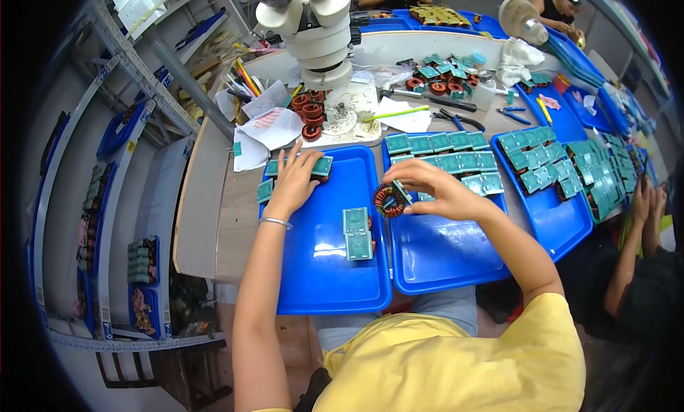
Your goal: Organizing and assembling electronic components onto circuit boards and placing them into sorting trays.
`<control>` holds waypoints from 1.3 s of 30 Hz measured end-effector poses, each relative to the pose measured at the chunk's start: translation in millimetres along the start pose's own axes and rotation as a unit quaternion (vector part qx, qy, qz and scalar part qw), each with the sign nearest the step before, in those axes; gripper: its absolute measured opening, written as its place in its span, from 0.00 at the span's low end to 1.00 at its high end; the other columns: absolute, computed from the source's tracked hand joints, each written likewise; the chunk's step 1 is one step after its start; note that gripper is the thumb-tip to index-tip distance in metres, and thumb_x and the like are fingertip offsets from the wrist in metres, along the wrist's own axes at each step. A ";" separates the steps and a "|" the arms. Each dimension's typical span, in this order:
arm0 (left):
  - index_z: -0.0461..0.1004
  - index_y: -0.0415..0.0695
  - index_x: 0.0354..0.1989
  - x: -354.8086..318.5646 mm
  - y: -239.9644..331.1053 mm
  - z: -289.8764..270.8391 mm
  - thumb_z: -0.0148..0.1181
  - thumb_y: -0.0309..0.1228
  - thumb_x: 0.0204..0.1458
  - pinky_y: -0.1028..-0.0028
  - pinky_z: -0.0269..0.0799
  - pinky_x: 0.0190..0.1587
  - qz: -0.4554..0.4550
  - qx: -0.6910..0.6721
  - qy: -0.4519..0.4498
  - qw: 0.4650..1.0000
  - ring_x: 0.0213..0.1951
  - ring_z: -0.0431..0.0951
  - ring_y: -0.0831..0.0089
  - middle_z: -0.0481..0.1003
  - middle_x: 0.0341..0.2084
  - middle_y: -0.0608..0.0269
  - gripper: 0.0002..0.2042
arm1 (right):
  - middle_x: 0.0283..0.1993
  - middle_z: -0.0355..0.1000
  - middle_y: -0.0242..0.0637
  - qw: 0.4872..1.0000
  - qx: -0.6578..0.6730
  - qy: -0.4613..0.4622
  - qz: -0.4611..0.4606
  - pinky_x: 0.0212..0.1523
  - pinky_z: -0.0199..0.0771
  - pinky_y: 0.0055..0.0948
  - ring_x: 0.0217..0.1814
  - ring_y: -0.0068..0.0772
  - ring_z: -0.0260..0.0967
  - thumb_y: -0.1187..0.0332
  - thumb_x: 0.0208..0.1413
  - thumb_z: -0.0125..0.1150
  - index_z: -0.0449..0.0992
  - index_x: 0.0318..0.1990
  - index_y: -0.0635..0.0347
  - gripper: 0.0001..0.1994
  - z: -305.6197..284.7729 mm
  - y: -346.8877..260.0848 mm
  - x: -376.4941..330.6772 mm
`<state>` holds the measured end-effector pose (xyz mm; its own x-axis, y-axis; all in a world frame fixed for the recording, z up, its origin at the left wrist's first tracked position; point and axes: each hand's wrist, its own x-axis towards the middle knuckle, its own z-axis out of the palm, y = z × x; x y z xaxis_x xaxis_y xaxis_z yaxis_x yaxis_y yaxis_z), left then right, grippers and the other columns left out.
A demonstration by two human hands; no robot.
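My right hand holds a small green circuit board with a copper-wound ring coil on it, above the gap between two blue trays. My left hand, with a thin bracelet at the wrist, rests flat on the far end of the left blue tray, its fingers touching a green board there. Two green boards lie side by side in the middle of that tray. The right blue tray carries rows of green boards along its far end.
A white microscope stands at the back, with red-brown coils, papers and pliers around it. A third blue tray of green boards lies right. Another person's hands work at far right. Metal shelving runs along the left.
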<state>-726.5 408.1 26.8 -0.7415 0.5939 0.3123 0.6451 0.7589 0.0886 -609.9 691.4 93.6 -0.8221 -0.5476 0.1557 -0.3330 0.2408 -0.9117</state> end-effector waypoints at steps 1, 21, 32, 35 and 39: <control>0.64 0.49 0.48 2.1 1.6 -0.4 0.66 0.26 0.34 0.53 0.41 0.62 -0.005 -0.016 0.001 1.000 0.60 0.53 0.60 0.64 0.50 0.60 0.28 | 0.57 0.54 0.35 1.000 -0.015 -0.012 -0.006 0.61 0.57 0.34 0.62 0.34 0.53 0.76 0.42 0.61 0.64 0.54 0.52 0.28 -2.1 2.1 4.4; 0.43 0.44 0.62 -49.9 64.1 -65.5 0.59 0.22 0.42 0.60 0.66 0.52 -0.066 -0.832 0.110 0.540 0.50 0.67 0.61 0.63 0.49 0.52 0.38 | 0.55 0.59 0.42 0.909 -0.360 -0.054 -0.205 0.52 0.65 0.33 0.55 0.41 0.60 0.82 0.39 0.50 0.63 0.53 0.59 0.27 29.0 37.5 79.7; 0.54 0.45 0.59 -42.9 123.5 -78.8 0.64 0.18 0.33 0.66 0.63 0.48 0.084 -0.206 0.234 0.947 0.47 0.66 0.59 0.63 0.48 0.52 0.39 | 0.54 0.59 0.38 0.997 -0.038 0.016 -0.071 0.51 0.68 0.32 0.53 0.34 0.62 0.75 0.40 0.64 0.58 0.57 0.55 0.33 25.5 -30.3 31.9; 0.54 0.45 0.58 -40.8 130.8 -76.0 0.66 0.20 0.32 0.64 0.62 0.50 0.096 -0.204 0.234 0.946 0.48 0.64 0.56 0.62 0.48 0.52 0.40 | 0.52 0.62 0.38 0.995 -0.034 0.047 -0.080 0.51 0.69 0.34 0.52 0.33 0.63 0.77 0.42 0.61 0.62 0.54 0.56 0.27 22.8 -28.9 21.6; 0.53 0.45 0.59 -36.4 118.9 -77.2 0.69 0.27 0.32 0.63 0.60 0.54 0.122 -0.265 0.178 0.940 0.52 0.62 0.56 0.59 0.52 0.53 0.41 | 0.53 0.62 0.37 0.995 0.083 0.022 -0.048 0.56 0.65 0.33 0.53 0.31 0.63 0.77 0.42 0.63 0.63 0.53 0.59 0.27 12.7 -22.8 8.5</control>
<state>-608.5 456.1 99.0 -0.5122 0.5349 0.6720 0.8588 0.3168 0.4026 -603.4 671.0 110.9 -0.8107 -0.5249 0.2592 -0.3337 0.0507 -0.9413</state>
